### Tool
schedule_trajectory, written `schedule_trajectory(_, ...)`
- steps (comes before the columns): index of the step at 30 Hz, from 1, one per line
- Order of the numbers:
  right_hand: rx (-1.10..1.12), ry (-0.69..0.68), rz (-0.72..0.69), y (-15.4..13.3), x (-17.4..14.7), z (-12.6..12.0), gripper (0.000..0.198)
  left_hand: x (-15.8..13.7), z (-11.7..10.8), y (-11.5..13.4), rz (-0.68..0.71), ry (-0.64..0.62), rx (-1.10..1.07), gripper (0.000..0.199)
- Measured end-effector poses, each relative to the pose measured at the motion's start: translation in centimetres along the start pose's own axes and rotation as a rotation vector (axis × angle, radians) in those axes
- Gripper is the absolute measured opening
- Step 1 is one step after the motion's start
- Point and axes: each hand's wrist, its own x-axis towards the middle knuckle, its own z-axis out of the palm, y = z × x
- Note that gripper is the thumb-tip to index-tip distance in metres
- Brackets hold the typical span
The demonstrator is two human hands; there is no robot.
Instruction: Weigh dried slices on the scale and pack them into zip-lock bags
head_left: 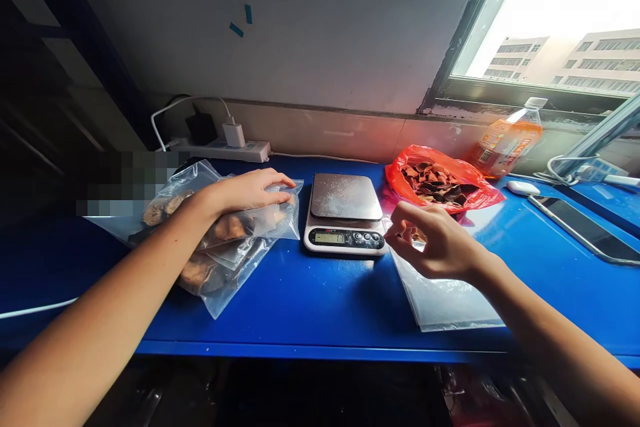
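My left hand [253, 190] rests over clear zip bags [220, 297] of brown dried slices, its fingers stretched out and bent slightly down onto the plastic. To the right stands a kitchen scale [347, 195] with a bare steel plate, fine crumbs scattered on it, and a lit display. My right hand [433, 240] hovers at the scale's right front corner, thumb and fingertips closed in a pinch; whatever may be between them is too small to make out. Behind that hand sits an open red plastic bag [493, 197] filled with dark reddish dried pieces. Flat clear bags [450, 303] lie beneath the right hand.
A power strip [255, 151] with a white charger [233, 133] runs along the wall. At the right are an orange drink bottle [510, 140], a white earbud case [523, 187] and a phone [590, 227]. The blue table's front edge [300, 351] is near me.
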Motion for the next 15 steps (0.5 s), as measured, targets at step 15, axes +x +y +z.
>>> schedule_trajectory(15, -0.035, 0.005, 0.003, -0.02, -0.28, 0.88, 0.007, -0.1, 0.16, -0.17, 0.011, 0.015, -0.003, 0.055)
